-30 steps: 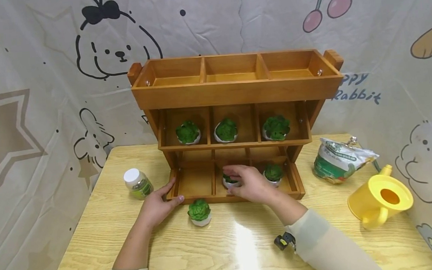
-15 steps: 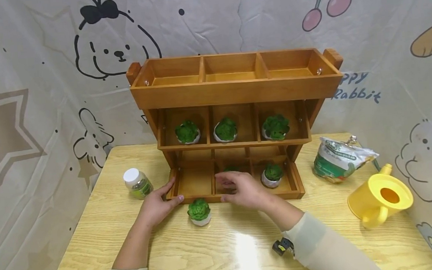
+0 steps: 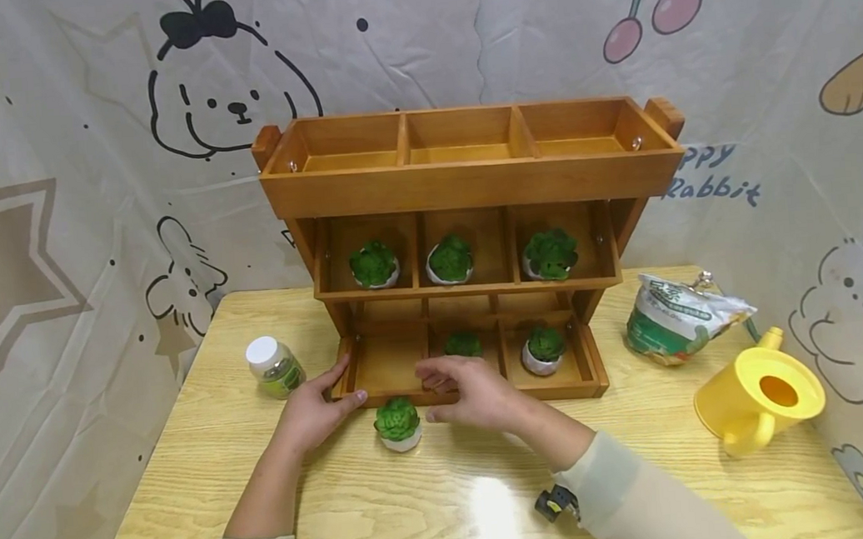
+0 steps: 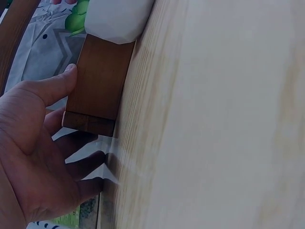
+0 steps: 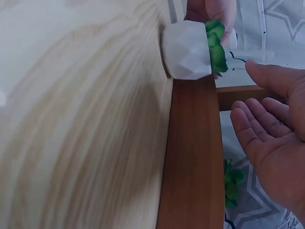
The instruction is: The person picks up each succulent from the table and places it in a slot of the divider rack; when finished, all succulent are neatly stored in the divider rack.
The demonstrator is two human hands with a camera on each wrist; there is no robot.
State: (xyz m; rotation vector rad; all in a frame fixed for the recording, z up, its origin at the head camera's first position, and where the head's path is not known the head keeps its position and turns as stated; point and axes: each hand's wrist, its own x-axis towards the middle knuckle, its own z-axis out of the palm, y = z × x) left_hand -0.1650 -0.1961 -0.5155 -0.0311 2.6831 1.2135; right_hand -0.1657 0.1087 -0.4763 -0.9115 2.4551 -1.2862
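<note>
A three-tier wooden shelf stands on the table. My left hand holds its bottom front left corner; the left wrist view shows the thumb on the front board and fingers round the end. My right hand hovers before the bottom tier, fingers relaxed and holding nothing. Just left of it, a potted succulent in a white faceted pot stands on the table at the shelf's front. Behind the right hand, another succulent sits in the bottom middle compartment, its pot mostly hidden.
One succulent is in the bottom right compartment. The middle tier holds three more, including a left one. A white-lidded jar stands at left. To the right are a clipped bag and a yellow watering can.
My right hand has moved left and towards me, away from the bottom middle compartment's succulent to near the one on the table. My left hand has stayed at the shelf corner.
</note>
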